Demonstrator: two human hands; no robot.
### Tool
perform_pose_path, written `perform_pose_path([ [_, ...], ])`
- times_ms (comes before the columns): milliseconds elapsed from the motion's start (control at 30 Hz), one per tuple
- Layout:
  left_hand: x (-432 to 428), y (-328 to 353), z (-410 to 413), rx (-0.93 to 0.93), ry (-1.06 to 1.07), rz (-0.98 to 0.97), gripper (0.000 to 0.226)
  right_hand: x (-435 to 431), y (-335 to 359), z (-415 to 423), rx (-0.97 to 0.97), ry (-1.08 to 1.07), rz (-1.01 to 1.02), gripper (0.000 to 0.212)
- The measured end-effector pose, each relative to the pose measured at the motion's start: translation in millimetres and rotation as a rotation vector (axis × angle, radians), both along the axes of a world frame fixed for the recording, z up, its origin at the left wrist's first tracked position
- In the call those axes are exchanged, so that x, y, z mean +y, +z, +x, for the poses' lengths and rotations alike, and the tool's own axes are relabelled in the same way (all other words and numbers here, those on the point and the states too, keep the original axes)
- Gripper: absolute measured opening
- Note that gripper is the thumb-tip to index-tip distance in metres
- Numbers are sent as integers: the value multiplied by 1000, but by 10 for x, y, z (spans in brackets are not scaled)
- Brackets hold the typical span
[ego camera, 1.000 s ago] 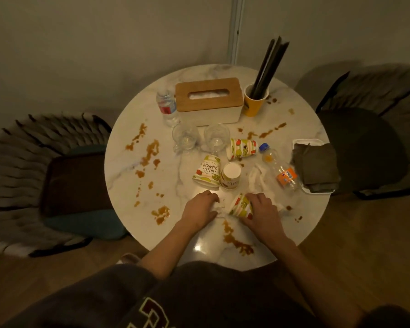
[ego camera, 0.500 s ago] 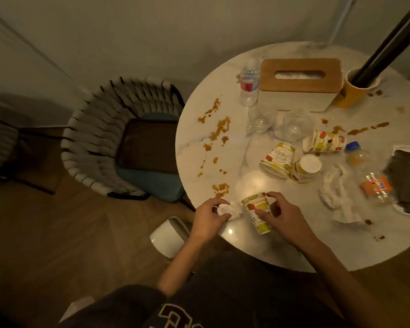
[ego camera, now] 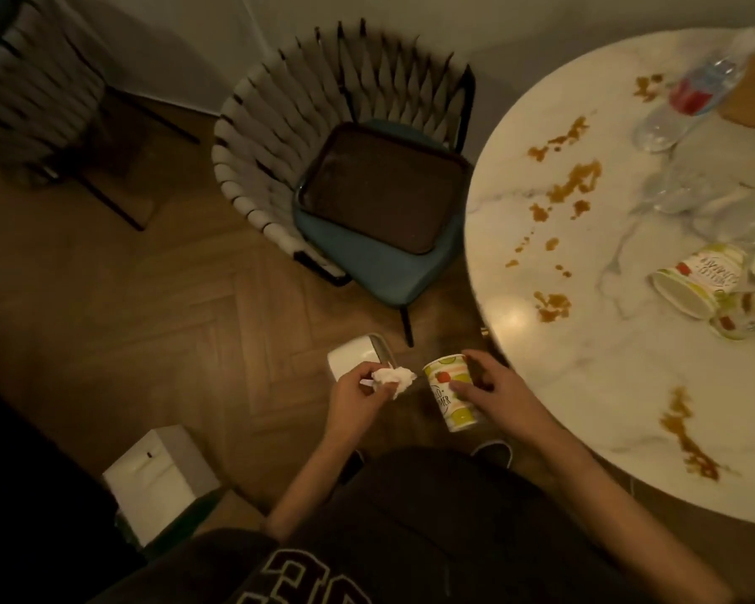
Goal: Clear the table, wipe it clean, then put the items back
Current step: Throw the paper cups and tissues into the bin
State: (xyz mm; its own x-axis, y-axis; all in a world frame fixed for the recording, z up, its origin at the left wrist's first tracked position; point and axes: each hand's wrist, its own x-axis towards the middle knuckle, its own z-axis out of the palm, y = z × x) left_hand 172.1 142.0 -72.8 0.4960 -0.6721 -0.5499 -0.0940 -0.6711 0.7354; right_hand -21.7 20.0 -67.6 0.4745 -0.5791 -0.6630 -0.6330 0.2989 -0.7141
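Note:
My left hand (ego camera: 355,396) grips a crumpled white tissue (ego camera: 394,377) over the floor, left of the round marble table (ego camera: 606,385). My right hand (ego camera: 495,392) holds a printed paper cup (ego camera: 447,392) beside it, off the table's edge. Just beyond the tissue a small white bin (ego camera: 353,356) stands on the floor. Brown spills (ego camera: 572,185) streak the tabletop. Further paper cups (ego camera: 694,283) lie tipped over on the table at the right edge of view, with a water bottle (ego camera: 694,95) and clear glasses (ego camera: 676,189) behind them.
A woven chair (ego camera: 280,137) with a dark tray (ego camera: 380,189) on its blue cushion stands left of the table. A white box (ego camera: 158,479) sits on the wooden floor at lower left. Another chair (ego camera: 31,80) is at far left.
Both hands lifted the tissue and the cup off the table and carried them left, over the floor near the white bin. The view swung left.

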Motion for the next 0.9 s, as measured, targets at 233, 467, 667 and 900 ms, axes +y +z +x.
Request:
perform_pose_path([
  [233, 677, -509, 726, 125, -2, 57, 21, 611, -731, 817, 114, -58, 138, 64],
  [467, 970, -1461, 1153, 185, 49, 189, 28, 787, -1760, 1242, 246, -109, 327, 42],
  [667, 975, -2537, 1194, 165, 5, 225, 28, 834, -2858, 1420, 302, -115, 280, 23],
  [900, 1106, -3407, 1080, 49, -49, 223, 25, 979, -3810, 1562, 332, -262, 324, 37],
])
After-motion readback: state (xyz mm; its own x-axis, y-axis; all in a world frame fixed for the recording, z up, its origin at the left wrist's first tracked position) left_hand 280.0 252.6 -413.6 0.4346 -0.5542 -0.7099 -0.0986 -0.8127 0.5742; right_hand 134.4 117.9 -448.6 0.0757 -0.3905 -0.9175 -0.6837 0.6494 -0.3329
